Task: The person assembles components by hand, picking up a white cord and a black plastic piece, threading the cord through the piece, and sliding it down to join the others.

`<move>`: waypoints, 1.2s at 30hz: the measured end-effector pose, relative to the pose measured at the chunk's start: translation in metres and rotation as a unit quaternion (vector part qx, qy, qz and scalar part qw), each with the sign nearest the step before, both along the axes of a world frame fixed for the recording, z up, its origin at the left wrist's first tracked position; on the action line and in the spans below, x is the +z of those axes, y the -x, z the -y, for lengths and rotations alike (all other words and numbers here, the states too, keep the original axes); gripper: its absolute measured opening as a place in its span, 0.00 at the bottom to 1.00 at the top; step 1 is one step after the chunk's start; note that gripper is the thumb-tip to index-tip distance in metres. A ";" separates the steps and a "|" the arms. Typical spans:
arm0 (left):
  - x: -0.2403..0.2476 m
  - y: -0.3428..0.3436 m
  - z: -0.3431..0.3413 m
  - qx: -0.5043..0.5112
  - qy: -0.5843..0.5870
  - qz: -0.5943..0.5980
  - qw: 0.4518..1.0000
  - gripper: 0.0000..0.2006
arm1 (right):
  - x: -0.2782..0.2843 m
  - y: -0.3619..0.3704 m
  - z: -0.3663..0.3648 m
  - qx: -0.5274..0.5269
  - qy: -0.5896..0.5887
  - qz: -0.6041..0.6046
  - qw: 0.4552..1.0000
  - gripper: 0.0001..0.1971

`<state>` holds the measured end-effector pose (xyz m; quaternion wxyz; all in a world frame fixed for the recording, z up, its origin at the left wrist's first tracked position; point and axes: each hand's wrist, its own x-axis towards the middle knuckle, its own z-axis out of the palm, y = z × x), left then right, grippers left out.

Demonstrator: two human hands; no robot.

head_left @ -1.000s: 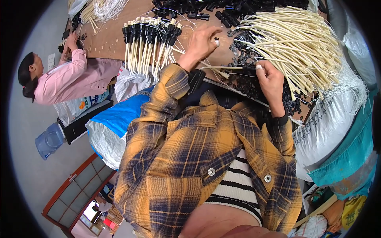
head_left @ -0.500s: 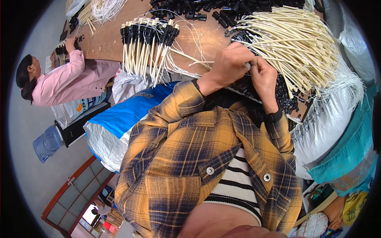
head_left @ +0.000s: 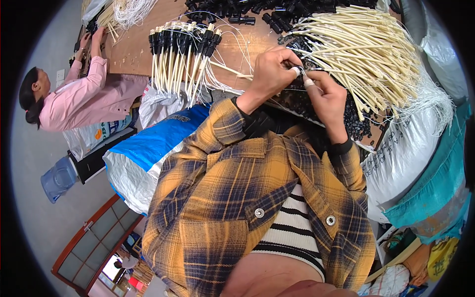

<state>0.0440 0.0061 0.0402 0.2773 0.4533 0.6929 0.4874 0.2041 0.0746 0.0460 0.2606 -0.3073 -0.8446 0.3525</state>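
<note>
Over the table's near edge, my left hand (head_left: pixel 271 74) and my right hand (head_left: pixel 327 96) are closed, fingertips almost meeting. Each pinches at a small dark and whitish piece between them, too small and covered to name. Pale covers show on some fingertips. A thin white cord runs beneath my hands. One cream tube (head_left: pixel 230 70) on the table reaches toward my left hand, its end hidden. Under and behind my fingers lies a heap of small black parts (head_left: pixel 357 119). On the right is a large pile of cream tubes (head_left: pixel 366 54) with white cords.
At the left of the table (head_left: pixel 129 52) stands a bundle of cream tubes with black sockets (head_left: pixel 185 42). More black sockets (head_left: pixel 242 20) lie at the back. A blue and white sack (head_left: pixel 158 133) hangs by my left arm; a white sack (head_left: pixel 405 163) stands right. A person in pink (head_left: pixel 79 99) works far left.
My left hand has shifted slightly left and up, and the fingertips have changed their hold. My right hand has turned a little. The person in pink has reached farther up the table.
</note>
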 end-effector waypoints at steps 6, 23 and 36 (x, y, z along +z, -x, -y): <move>0.005 0.001 0.006 -0.231 -0.029 -0.086 0.969 0.21 | 0.009 -0.016 -0.018 0.051 0.580 -0.360 0.729 0.08; 0.023 0.001 0.016 -0.084 -0.024 -0.344 0.935 0.07 | 0.021 0.004 -0.015 0.030 0.274 0.005 0.961 0.06; 0.010 0.126 0.062 0.213 -0.111 -0.419 0.876 0.09 | 0.035 0.036 -0.022 -0.006 0.075 -0.088 0.993 0.17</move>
